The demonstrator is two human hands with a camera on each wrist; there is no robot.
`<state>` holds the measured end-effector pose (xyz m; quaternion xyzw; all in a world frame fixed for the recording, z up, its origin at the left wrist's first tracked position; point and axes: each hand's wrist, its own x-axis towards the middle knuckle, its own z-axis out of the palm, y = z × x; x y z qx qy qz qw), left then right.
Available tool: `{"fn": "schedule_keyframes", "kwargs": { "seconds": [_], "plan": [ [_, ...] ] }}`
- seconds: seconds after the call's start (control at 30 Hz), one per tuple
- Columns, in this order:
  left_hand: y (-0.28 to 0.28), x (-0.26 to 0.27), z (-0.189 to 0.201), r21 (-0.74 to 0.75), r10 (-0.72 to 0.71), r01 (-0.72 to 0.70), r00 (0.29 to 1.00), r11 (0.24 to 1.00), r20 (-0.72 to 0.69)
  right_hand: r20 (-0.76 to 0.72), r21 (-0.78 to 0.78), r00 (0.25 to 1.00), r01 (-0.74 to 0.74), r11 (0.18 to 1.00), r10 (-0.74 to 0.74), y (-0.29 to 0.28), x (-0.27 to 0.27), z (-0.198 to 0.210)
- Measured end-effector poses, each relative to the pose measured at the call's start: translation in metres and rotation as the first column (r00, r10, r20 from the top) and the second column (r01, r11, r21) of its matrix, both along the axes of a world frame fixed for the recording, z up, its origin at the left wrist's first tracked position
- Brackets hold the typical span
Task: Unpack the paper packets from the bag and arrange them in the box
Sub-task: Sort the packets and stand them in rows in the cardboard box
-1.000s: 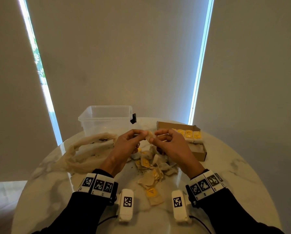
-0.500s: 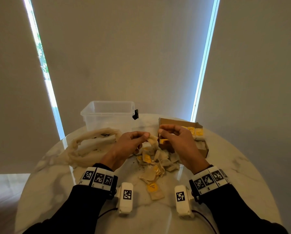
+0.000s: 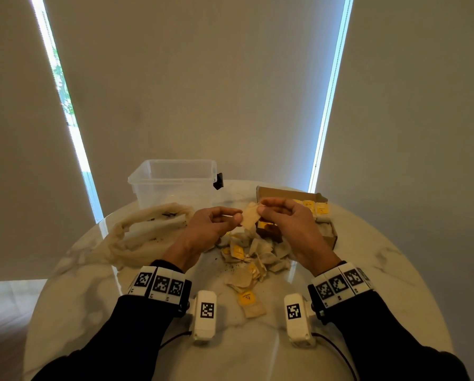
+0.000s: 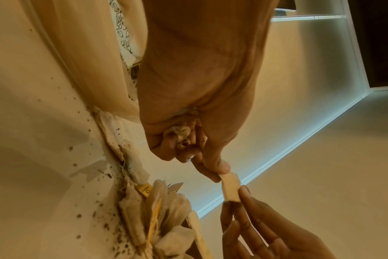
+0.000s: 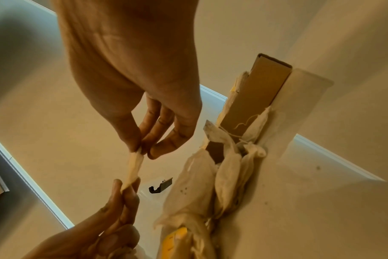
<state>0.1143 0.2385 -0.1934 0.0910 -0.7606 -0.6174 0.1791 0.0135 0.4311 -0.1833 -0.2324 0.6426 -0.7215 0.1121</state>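
Note:
Both hands hold one beige paper packet (image 3: 250, 221) in the air above the table's middle. My left hand (image 3: 237, 217) pinches its left edge between thumb and forefinger, and my right hand (image 3: 261, 209) pinches its upper right corner. The same packet (image 4: 230, 188) (image 5: 134, 169) stretches between the fingertips in both wrist views. Below lies a loose pile of packets (image 3: 253, 257), some with yellow tags. The cardboard box (image 3: 329, 237) stands at the right with a row of yellow-tagged packets (image 3: 316, 209) along its far side. The cream cloth bag (image 3: 145, 232) lies slack at the left.
A clear plastic tub (image 3: 175, 182) stands at the back left of the round marble table (image 3: 395, 284). One single packet (image 3: 251, 303) lies apart near the front. Dark crumbs are scattered around the pile. Window blinds hang behind the table.
The hands have drawn slightly apart, so the packet now shows flat between them. The right hand has shifted its pinch to the packet's upper corner.

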Motion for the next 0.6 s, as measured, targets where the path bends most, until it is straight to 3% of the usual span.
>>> {"fn": "schedule_keyframes", "kwargs": {
  "seconds": [0.07, 0.23, 0.33, 0.47, 0.53, 0.6],
  "plan": [
    [-0.001, 0.000, 0.000, -0.006, 0.004, -0.004, 1.000, 1.000, 0.008, 0.034, 0.014, 0.999, -0.020, 1.000, 0.019, 0.000, 0.001, 0.002],
    [0.000, 0.000, 0.000, -0.029, -0.043, 0.045, 0.996, 0.999, 0.074, -0.004, 0.255, 0.981, -0.185, 0.949, 0.192, 0.003, 0.007, 0.007],
    [0.001, 0.002, 0.002, -0.028, -0.002, 0.005, 0.997, 1.000, 0.075, -0.081, 0.303, 0.985, -0.119, 0.945, 0.150, 0.006, -0.004, 0.020],
    [-0.002, 0.001, -0.002, -0.021, 0.039, -0.038, 0.995, 0.999, 0.087, -0.281, 0.381, 0.959, 0.142, 0.914, -0.032, 0.012, -0.043, 0.053],
    [-0.003, 0.000, -0.003, -0.019, 0.033, -0.032, 0.995, 0.999, 0.098, -0.344, 0.462, 0.939, 0.194, 0.865, -0.026, 0.009, -0.061, 0.062],
    [-0.003, -0.001, -0.003, -0.015, 0.027, -0.026, 0.993, 1.000, 0.111, -0.371, 0.620, 0.924, 0.175, 0.765, 0.090, 0.000, -0.071, 0.062]
  ]
}}
